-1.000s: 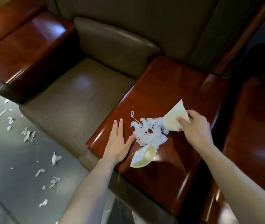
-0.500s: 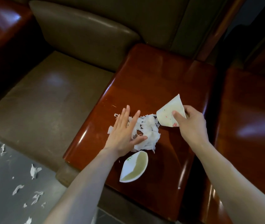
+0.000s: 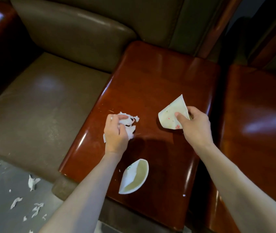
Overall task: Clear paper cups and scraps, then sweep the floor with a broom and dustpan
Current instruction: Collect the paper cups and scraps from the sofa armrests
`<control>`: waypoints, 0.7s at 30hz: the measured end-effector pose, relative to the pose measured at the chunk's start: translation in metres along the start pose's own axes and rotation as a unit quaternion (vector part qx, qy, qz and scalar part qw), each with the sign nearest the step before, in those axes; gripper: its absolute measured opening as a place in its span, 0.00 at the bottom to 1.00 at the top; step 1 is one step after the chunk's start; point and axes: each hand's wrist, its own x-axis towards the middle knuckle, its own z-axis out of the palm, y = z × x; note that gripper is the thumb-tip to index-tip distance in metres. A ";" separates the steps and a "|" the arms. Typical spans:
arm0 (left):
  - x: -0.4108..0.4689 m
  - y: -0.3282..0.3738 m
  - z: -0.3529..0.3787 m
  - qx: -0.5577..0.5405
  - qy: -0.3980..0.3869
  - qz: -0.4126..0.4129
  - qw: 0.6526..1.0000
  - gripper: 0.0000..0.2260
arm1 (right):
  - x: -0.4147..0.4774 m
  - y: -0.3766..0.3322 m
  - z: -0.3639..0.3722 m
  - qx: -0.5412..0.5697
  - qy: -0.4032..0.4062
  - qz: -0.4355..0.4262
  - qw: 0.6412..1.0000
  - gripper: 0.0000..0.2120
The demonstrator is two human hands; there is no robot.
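My left hand point(image 3: 116, 133) curls round a bunch of white paper scraps point(image 3: 130, 122) on the glossy wooden side table point(image 3: 152, 78). My right hand point(image 3: 194, 126) pinches a flattened paper cup point(image 3: 171, 115), white with small red and green marks, just above the table top. A second squashed paper cup point(image 3: 134, 176) lies on the table near its front edge, between my forearms. A tiny white scrap point(image 3: 184, 195) lies close to the front right corner of the table.
A brown leather seat point(image 3: 37, 105) adjoins the table on the left, its backrest point(image 3: 76, 34) behind. Another wooden surface point(image 3: 258, 121) lies to the right. Several torn paper scraps point(image 3: 32, 182) litter the grey floor point(image 3: 2, 207) at lower left.
My left hand went from lying flat beside the scrap pile to closing round it, gathering the scraps. My right hand kept its hold on the flattened cup. The camera moved closer.
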 end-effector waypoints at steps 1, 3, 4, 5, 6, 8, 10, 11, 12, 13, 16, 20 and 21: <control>0.000 0.004 -0.004 -0.035 0.024 -0.009 0.999 0.10 | -0.001 0.000 0.001 -0.001 -0.001 0.003 1.000 0.14; -0.002 0.007 -0.008 -0.069 0.038 -0.052 0.996 0.14 | -0.003 0.001 0.004 0.000 -0.005 0.013 1.000 0.14; -0.004 0.006 -0.010 -0.061 0.044 -0.069 0.995 0.16 | -0.004 0.001 0.005 0.000 -0.007 0.017 1.000 0.14; -0.007 0.005 -0.013 -0.042 0.054 -0.076 0.995 0.17 | -0.005 0.001 0.006 -0.002 -0.009 0.019 1.000 0.14; -0.010 0.002 -0.015 -0.020 0.066 -0.070 0.995 0.19 | -0.006 0.002 0.008 -0.004 -0.011 0.020 1.000 0.14; -0.015 -0.006 -0.020 0.013 0.067 -0.054 0.996 0.22 | -0.007 0.002 0.010 -0.007 -0.012 0.019 1.000 0.15; -0.021 -0.014 -0.019 0.093 0.025 -0.035 0.995 0.24 | -0.007 0.004 0.011 -0.008 -0.013 0.018 1.000 0.15; -0.023 -0.018 -0.018 0.155 -0.007 -0.024 0.988 0.24 | -0.008 0.005 0.011 -0.008 -0.015 0.018 1.000 0.15; -0.024 -0.022 -0.018 0.207 -0.044 -0.011 0.977 0.23 | -0.009 0.006 0.012 -0.008 -0.017 0.017 1.000 0.15; -0.025 -0.025 -0.019 0.247 -0.088 -0.005 0.965 0.24 | -0.010 0.007 0.012 -0.009 -0.019 0.015 1.000 0.15; -0.022 -0.033 -0.018 0.332 -0.163 0.039 0.928 0.31 | -0.010 0.009 0.014 -0.009 -0.018 0.010 1.000 0.14; -0.026 -0.033 -0.016 0.277 -0.157 0.160 0.934 0.21 | -0.012 0.006 0.018 -0.008 -0.022 0.008 1.000 0.15; -0.028 -0.032 -0.017 0.238 -0.138 0.158 0.948 0.20 | -0.012 0.006 0.018 -0.008 -0.023 0.007 1.000 0.15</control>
